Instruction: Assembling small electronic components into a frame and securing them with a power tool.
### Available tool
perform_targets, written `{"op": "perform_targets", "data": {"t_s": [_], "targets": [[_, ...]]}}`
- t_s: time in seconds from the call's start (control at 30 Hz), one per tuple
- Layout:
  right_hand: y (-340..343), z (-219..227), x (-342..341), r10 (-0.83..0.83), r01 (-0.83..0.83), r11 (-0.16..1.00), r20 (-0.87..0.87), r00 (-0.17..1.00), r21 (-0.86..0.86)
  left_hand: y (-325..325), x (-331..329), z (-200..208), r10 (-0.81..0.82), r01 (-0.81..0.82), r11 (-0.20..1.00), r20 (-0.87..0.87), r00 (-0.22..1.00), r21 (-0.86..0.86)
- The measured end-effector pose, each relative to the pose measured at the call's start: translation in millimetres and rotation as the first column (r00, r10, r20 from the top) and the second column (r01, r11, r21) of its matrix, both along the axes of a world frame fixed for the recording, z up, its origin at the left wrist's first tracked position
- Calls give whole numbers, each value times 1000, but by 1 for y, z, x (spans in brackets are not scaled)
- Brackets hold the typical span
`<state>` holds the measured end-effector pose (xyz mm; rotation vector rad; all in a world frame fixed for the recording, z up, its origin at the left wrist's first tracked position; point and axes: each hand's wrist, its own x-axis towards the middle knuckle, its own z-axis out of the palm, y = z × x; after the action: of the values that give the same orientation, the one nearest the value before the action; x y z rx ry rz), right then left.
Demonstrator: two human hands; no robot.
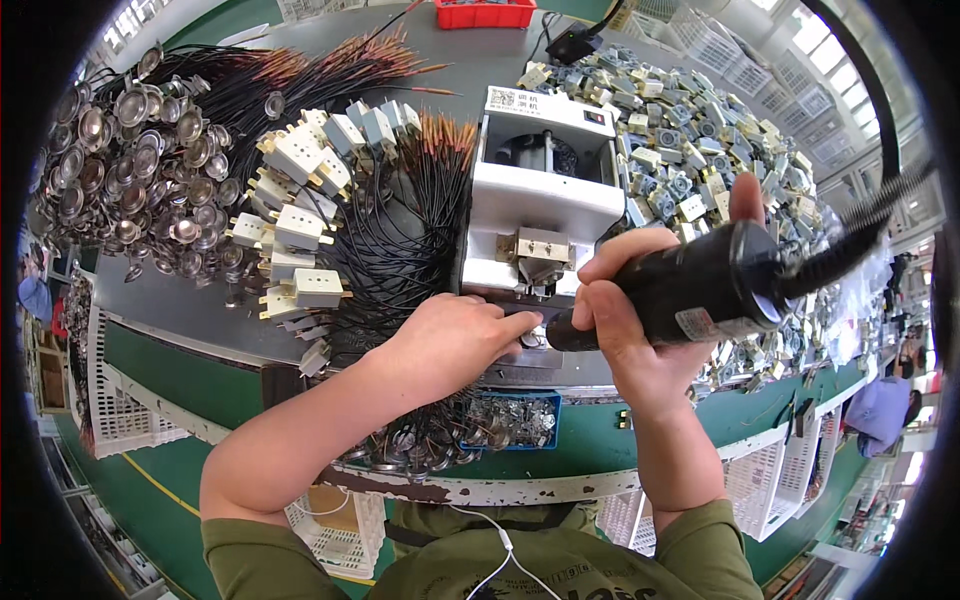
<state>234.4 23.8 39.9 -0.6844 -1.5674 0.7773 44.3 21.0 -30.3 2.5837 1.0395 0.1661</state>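
Observation:
My right hand is wrapped round a black electric screwdriver with a coiled cord, thumb raised. Its nose points left and down at a small metal part at the front of a white bench machine. From the other side my left hand reaches to that same spot, fingers curled and index finger stretched to the part. What its fingertips pinch is mostly hidden. A metal block with cream terminals sits on the machine's front, just above both hands.
Black wires with orange ends and cream-and-grey terminal blocks lie left of the machine. Round metal cups pile at far left, grey-and-cream blocks at right. A blue tray of small metal parts stands at the front edge; a red bin stands behind.

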Motion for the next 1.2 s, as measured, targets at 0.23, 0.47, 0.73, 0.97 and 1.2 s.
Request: {"op": "perform_targets", "data": {"t_s": [0.23,0.47,0.73,0.97,1.2], "targets": [[4,-3,0,-6,6,1000,19,1000,-1,2,0,1,-19,19,1000,12,1000,-9],[2,-7,6,-15,2,997,170,985,75,2,-1,0,-44,44,999,20,999,9],[0,-10,-1,27,-30,999,71,997,45,1,-1,-5,-41,41,999,32,999,24],[-2,10,1,34,-33,999,49,998,-21,-12,6,5,-2,-3,974,24,1000,225],[-5,22,6,-27,23,999,-82,996,-47,-64,37,-15,-321,321,930,-33,947,177]]}}
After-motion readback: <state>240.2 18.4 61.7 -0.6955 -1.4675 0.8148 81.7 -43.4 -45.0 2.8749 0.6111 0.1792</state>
